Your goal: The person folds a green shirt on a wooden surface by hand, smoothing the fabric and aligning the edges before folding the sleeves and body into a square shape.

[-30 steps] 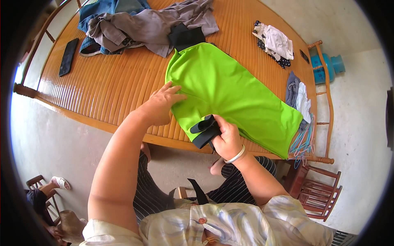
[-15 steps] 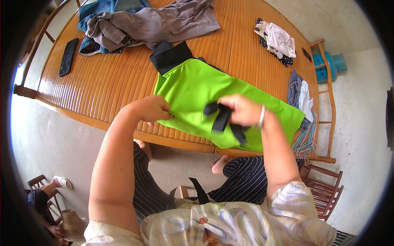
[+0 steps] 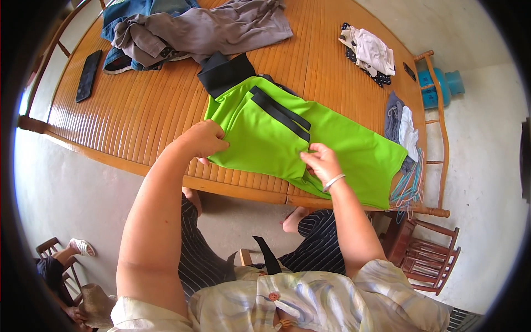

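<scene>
A bright green garment (image 3: pixel 354 144) with black trim lies spread at the near side of the slatted table. Its wide black band (image 3: pixel 228 74) sticks out at the far left end. One section is folded over on top, so a narrow black-edged end (image 3: pixel 279 114) rests slantwise across the green cloth. My left hand (image 3: pixel 208 138) is closed on the near left edge of the garment, fingers pinching the fabric. With thumb and fingertips, my right hand (image 3: pixel 322 162) pinches the folded layer near its right-hand side.
A grey-brown garment and blue denim (image 3: pixel 210 33) lie at the back left, near a black phone (image 3: pixel 88 76). Folded clothes (image 3: pixel 373 52) sit back right, with grey and white cloth (image 3: pixel 401 124) and hangers (image 3: pixel 408 185) along the right edge. Another person sits lower left.
The black-edged end, blurred in my right hand before, now lies flat on the green cloth. My right hand has moved nearer and holds the folded layer's side. My left hand keeps its grip.
</scene>
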{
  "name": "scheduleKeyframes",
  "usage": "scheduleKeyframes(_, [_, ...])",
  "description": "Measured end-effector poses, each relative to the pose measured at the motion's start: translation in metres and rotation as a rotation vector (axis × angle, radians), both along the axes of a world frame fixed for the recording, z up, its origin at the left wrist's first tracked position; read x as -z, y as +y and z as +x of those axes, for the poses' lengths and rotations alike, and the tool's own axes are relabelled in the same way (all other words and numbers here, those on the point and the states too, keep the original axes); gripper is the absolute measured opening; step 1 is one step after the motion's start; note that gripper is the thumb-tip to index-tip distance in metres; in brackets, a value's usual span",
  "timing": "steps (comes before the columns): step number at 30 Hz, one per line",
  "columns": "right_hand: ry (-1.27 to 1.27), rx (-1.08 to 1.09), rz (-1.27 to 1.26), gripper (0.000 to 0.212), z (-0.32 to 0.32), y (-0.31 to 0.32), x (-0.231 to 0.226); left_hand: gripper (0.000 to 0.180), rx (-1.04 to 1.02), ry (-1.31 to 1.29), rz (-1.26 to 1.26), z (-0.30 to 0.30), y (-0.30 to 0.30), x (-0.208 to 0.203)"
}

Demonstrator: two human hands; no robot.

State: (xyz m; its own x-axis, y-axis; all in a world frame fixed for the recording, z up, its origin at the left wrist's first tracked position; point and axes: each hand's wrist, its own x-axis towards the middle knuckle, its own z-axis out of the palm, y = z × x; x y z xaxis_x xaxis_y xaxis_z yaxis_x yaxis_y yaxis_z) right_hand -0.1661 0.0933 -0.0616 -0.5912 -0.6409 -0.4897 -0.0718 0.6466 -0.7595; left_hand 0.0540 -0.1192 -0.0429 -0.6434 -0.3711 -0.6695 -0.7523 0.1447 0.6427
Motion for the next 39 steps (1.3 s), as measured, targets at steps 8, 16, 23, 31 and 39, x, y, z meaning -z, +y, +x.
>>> scheduleKeyframes(8, [0.052, -0.042, -0.069, 0.052, 0.011, 0.019, 0.018, 0.022, 0.094, -0.039, -0.186, 0.005, 0.000, 0.004])
scheduleKeyframes(16, [1.003, -0.337, -0.197, 0.061, 0.021, 0.005, -0.011, 0.018, 0.141, -0.046, -0.228, 0.001, 0.005, -0.008])
scheduleKeyframes(23, [1.049, -0.694, 0.103, 0.075, 0.061, -0.037, 0.010, 0.024, 0.151, -0.066, -0.345, 0.006, 0.002, 0.009])
scheduleKeyframes(31, [1.001, -0.637, -0.031, 0.078, 0.057, -0.025, 0.013, 0.038, 0.000, -0.092, -0.455, 0.017, -0.006, 0.020])
scheduleKeyframes(39, [0.996, -0.023, 0.162, 0.069, -0.001, 0.011, 0.029, 0.065, -0.512, 0.060, -0.563, 0.001, -0.004, 0.025])
